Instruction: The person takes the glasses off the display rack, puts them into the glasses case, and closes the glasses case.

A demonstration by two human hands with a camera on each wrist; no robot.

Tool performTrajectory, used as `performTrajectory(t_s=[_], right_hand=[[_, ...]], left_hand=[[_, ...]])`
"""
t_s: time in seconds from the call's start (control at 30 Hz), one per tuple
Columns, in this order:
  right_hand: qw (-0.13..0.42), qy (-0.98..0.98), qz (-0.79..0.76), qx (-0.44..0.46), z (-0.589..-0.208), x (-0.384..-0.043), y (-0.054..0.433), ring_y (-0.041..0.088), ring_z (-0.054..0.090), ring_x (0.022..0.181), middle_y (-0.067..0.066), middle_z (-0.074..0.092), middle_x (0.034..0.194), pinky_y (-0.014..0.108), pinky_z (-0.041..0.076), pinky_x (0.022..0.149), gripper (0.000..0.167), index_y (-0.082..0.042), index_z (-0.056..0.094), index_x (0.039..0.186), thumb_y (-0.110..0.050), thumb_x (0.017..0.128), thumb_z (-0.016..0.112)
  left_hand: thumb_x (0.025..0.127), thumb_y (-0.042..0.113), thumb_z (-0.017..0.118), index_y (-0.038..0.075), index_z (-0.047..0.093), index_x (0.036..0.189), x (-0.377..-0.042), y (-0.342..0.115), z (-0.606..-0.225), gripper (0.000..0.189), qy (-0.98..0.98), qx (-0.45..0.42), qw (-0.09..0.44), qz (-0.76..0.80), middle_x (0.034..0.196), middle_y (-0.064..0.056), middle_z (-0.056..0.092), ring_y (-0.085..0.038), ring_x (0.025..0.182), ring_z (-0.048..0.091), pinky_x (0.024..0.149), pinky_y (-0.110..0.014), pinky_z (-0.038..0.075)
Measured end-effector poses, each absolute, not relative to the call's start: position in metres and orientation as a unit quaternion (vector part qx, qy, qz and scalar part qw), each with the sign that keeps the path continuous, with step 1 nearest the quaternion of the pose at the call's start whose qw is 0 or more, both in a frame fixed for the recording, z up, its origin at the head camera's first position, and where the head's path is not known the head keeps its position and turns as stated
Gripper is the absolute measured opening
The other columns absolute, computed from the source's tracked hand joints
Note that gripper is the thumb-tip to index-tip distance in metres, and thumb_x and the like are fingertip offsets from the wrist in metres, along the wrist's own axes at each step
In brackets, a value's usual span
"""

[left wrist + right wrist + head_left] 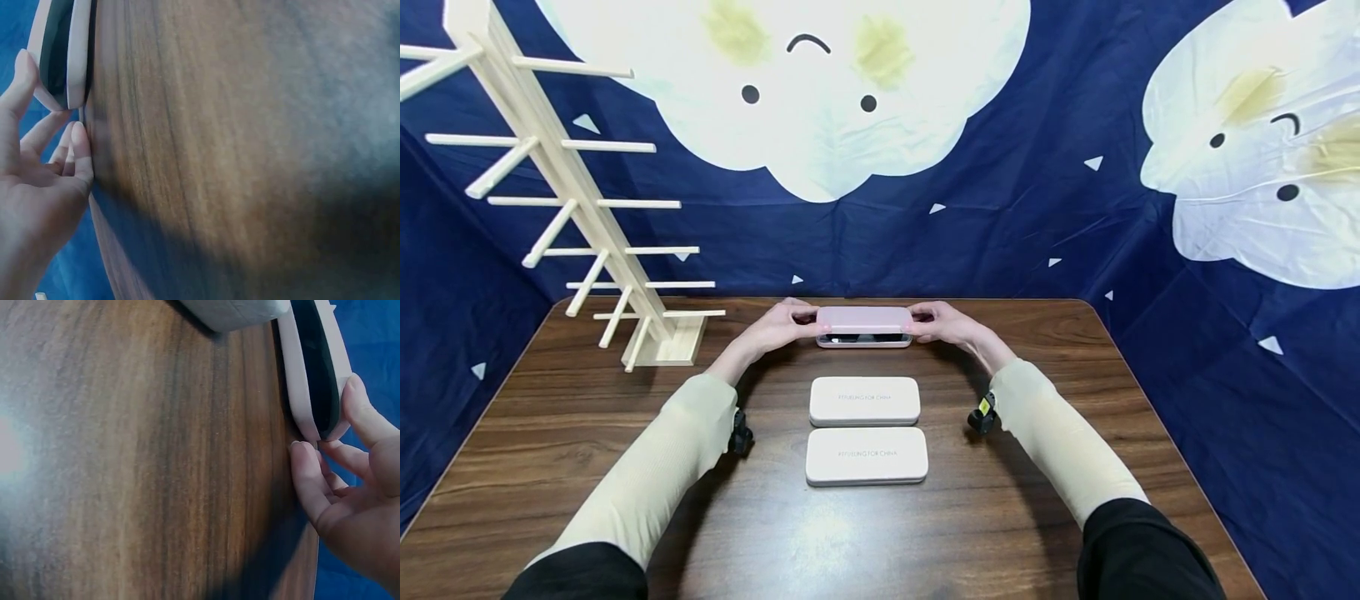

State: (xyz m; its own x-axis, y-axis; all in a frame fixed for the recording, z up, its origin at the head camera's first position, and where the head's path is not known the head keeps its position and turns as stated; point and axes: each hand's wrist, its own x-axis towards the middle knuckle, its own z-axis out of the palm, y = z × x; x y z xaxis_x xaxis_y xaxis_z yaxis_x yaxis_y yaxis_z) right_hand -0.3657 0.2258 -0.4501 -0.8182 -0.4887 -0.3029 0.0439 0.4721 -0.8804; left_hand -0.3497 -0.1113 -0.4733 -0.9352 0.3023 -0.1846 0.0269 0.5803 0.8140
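Observation:
A pink hinged case (865, 317) lies near the table's back edge, its lid raised a little along the front. Through the gap shows a dark interior with something shiny, too little to identify. My left hand (777, 325) holds the case's left end, thumb on the lid and fingers at the end. At the right end, my right hand (947, 325) holds it the same way. Both wrist views show the pink case (77, 53) partly open, with the thumb on the lid. Two closed white cases, a farther one (865, 410) and a nearer one (867, 467), lie in front, with lettering on their lids.
A wooden peg stand (568, 158) rises at the table's back left, its pegs sticking out several ways. Dark blue cloth (985, 225) with white cloud shapes hangs behind the wooden table (1037, 517). A black wrist camera (982, 415) hangs below each sleeve.

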Motion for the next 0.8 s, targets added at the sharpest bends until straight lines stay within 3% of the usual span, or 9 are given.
performTrajectory(t_s=[0.27, 0.53, 0.8], right_hand=[[0.222, 0.838, -0.473, -0.157, -0.4551, -0.3635, 0.2248, 0.008, 0.059, 0.092, 0.022, 0.062, 0.121, 0.016, 0.053, 0.077, 0.050, 0.012, 0.051, 0.141, -0.003, 0.096, 0.069], [0.157, 0.881, -0.413, -0.171, -0.4564, -0.3593, 0.2210, 0.015, 0.063, 0.089, 0.023, 0.067, 0.118, 0.016, 0.048, 0.079, 0.056, 0.008, 0.061, 0.132, -0.004, 0.083, 0.084], [0.147, 0.894, -0.395, -0.150, -0.4548, -0.3559, 0.2186, 0.022, 0.067, 0.095, 0.023, 0.066, 0.124, 0.020, 0.051, 0.083, 0.062, 0.005, 0.061, 0.134, -0.008, 0.080, 0.088]], left_hand=[[0.087, 0.038, 0.082, 0.003, 0.055, 0.146, -0.3485, -0.1103, -0.4745, 0.075, 0.890, 0.111, 0.126, 0.425, 0.151, -0.020, 0.048, -0.037, 0.144, 0.043, 0.124, -0.050, 0.031], [0.075, 0.039, 0.091, 0.004, 0.059, 0.143, -0.3464, -0.1073, -0.4742, 0.083, 0.909, 0.109, 0.101, 0.390, 0.145, -0.017, 0.054, -0.034, 0.135, 0.050, 0.117, -0.049, 0.039], [0.075, 0.035, 0.092, 0.002, 0.057, 0.145, -0.3431, -0.1032, -0.4710, 0.085, 0.906, 0.083, 0.119, 0.398, 0.150, -0.019, 0.049, -0.035, 0.139, 0.047, 0.120, -0.050, 0.036]])
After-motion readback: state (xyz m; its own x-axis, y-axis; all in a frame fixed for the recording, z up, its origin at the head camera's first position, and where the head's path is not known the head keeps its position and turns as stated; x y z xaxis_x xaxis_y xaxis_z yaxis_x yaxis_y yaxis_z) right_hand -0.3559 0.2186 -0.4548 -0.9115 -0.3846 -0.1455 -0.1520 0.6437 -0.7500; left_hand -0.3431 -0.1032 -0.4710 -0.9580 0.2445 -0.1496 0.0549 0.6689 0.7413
